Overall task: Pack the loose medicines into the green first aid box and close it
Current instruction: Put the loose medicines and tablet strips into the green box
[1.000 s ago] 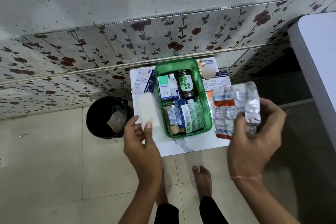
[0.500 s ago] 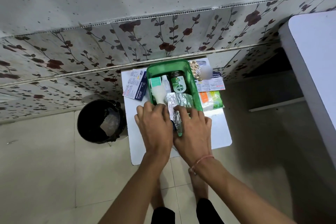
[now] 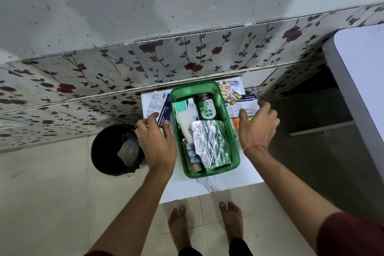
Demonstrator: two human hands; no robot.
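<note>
We look down past our own two bare arms at a small white marble-patterned table [image 3: 209, 188] set against a wall with red rose and vine tiles [image 3: 187, 56]. In the middle of the table stands the open green plastic first aid box [image 3: 228, 110], our landmark for everything else.

Left of the box, on the floor beside the table, is a round black waste bin [image 3: 108, 149]. Far right of the box, the corner of a pale lilac surface [image 3: 361, 72] juts in.

Inside the box, a crumpled silver foil stack of tablet strips [image 3: 209, 143] lies on top at the near end, a dark green Dettol bottle [image 3: 206, 109] at the far end, and a white roll of gauze [image 3: 184, 122] just left of the bottle.

We judge the packing partly done: loose items remain outside. Our left hand [image 3: 155, 143], fingers spread and holding nothing, reaches over a blue and white carton of medicated dressings [image 3: 161, 108] just left of the box. Our right hand [image 3: 257, 127], fingers also wide and empty, hovers over a second blue and white dressings carton [image 3: 245, 103] and an orange packet [image 3: 235, 122] just right of the box. A gold blister strip of pills [image 3: 228, 93] lies by the box's far right corner.

Next, each hand would need to close on its carton and lay it flat. The bulging foil may keep contents high. We see no lid.
</note>
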